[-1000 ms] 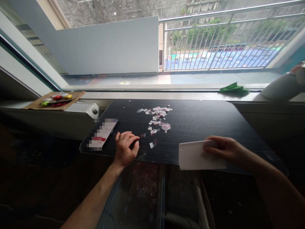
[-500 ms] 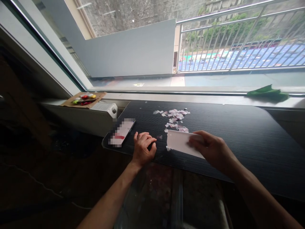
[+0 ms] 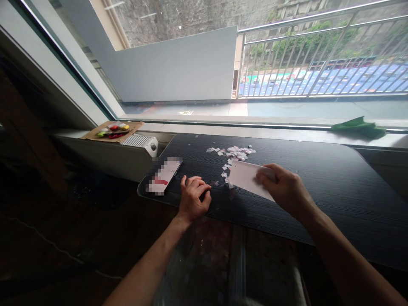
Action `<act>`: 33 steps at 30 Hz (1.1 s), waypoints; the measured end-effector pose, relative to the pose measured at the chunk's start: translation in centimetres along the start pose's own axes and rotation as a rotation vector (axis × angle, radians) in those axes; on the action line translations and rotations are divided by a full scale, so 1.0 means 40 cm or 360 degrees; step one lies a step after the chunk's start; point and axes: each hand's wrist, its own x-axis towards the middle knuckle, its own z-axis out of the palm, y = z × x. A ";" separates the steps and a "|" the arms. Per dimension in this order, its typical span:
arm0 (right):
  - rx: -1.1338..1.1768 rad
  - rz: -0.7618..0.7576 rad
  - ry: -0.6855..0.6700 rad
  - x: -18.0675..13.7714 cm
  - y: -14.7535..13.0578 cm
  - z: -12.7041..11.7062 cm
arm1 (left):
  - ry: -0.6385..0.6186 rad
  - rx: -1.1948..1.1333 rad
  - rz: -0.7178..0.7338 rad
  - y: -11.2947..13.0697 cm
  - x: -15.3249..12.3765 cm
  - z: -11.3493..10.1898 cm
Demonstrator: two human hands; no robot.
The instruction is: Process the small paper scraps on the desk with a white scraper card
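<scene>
Left hand (image 3: 193, 199): down by the near edge of the black table (image 3: 312, 165), fingers bent and loose. I see nothing in it. A small see-through scrap (image 3: 216, 183) lies just past my fingertips.
Right hand (image 3: 283, 180): pinched tight on the right end of a white card (image 3: 245, 175), thumb on top. My two hands are apart.
White card: flat, with a little hole near its far left corner. It slants over the middle of the table. I can't tell if it touches the table top.
Paper bits (image 3: 235, 152): little white and pinkish squares, in a messy heap past the white card. More bits run down along its left edge.
Phone (image 3: 165, 178): on the table, to the left of my left hand. Its screen is partly blurred.
Window ledge (image 3: 178, 128): behind the table. A green cloth (image 3: 357, 127) lies on it at the right.
Left corner: a brown cardboard sheet (image 3: 91, 135) with red, yellow and green things on it, next to a white radiator (image 3: 140, 144).
Outside: a metal railing (image 3: 318, 61) and blue ground beyond it.
</scene>
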 end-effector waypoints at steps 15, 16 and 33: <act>-0.0057 0.0286 0.0089 -0.050 0.053 -0.066 | -0.0537 0.0037 0.0521 0.128 0.027 0.026; -0.0070 0.0289 0.0098 -0.055 0.054 -0.071 | -0.0540 0.0040 0.0520 0.128 0.027 0.030; -0.0052 0.0320 0.0087 -0.114 0.058 -0.151 | -0.0317 0.0041 0.0375 0.071 0.011 -0.012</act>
